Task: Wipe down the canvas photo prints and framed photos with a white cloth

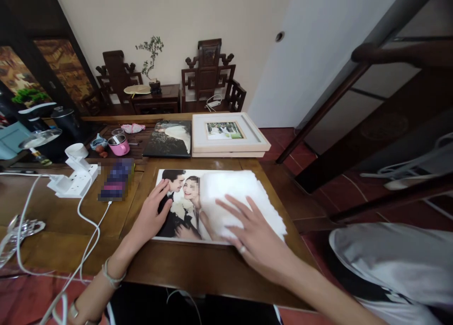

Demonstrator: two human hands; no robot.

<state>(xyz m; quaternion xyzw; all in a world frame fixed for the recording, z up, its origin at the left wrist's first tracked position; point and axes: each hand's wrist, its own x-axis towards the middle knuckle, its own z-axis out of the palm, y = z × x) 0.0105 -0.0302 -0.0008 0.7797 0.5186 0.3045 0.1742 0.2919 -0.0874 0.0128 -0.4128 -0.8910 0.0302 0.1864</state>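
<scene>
White sheet, material unclear, is hiding the right part of one photo lying by the table's near edge, released left hand touching the photo's left side, released right hand spreading over the sheet.

Through the head camera, I take this for a home's sitting room. Carved wooden chairs flank a side table bearing a bonsai, and I see a pink cup on the wooden table nearer the camera.
</scene>
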